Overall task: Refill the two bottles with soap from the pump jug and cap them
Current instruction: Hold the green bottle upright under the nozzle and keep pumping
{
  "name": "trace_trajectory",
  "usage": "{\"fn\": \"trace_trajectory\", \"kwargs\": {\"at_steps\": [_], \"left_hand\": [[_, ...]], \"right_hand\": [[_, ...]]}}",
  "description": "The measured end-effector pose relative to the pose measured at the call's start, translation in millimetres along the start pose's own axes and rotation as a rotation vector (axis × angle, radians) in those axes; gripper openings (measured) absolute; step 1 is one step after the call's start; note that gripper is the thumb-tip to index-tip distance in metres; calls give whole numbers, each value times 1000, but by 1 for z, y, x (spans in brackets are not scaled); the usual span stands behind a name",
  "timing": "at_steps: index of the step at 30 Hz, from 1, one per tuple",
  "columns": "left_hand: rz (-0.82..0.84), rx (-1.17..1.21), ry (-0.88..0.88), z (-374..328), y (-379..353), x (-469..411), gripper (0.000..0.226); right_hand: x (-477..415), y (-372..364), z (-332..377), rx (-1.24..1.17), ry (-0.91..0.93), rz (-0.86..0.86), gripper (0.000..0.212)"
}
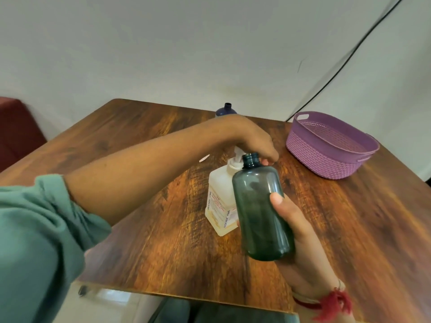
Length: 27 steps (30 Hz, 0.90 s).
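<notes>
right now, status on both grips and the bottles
right grip holds smoky grey-green plastic bottle, uncapped, mouth beside pump. left grip over white pump jug, hold unclear. dark blue bottle behind, uncapped.

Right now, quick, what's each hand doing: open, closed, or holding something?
Left hand: over the pump of the pump jug, fingers partly hidden; cannot tell.
Right hand: closed around the uncapped green bottle.

A white label (215,207) on the side of the pump jug (221,183) standing on the bench carries reddish lettering that runs lengthwise. Only the letters "CHG" at the end of a brand word can be made out. The word itself and the fine print beside it are too blurred to read.
</notes>
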<state>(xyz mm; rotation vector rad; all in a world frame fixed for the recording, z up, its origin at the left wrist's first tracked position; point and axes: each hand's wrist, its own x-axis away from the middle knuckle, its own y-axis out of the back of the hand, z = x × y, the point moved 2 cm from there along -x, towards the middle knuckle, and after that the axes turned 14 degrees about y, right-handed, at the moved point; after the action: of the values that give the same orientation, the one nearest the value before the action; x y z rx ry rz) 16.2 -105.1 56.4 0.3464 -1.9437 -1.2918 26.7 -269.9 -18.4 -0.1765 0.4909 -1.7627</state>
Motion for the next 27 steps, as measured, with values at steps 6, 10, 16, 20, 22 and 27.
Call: {"fn": "trace_trajectory", "kwargs": {"at_steps": [6,10,16,20,22,27], "left_hand": [[16,172,-22,7,-11,-11,19],[29,85,-11,4,-3,-7,21],[29,329,-66,6,-7,-6,23],[15,232,-47,7,-5,-5,25],[6,136,-38,3,0,-3,25],[27,238,-58,3,-5,-6,19]], "right_hand": [[-1,2,-1,15,-3,-1,63],[-1,0,1,29,20,35,63],[-4,3,0,48,20,43,67],[-6,1,1,60,12,45,69],[-5,2,3,74,12,51,70],[-5,3,0,38,-3,33,69]]}}
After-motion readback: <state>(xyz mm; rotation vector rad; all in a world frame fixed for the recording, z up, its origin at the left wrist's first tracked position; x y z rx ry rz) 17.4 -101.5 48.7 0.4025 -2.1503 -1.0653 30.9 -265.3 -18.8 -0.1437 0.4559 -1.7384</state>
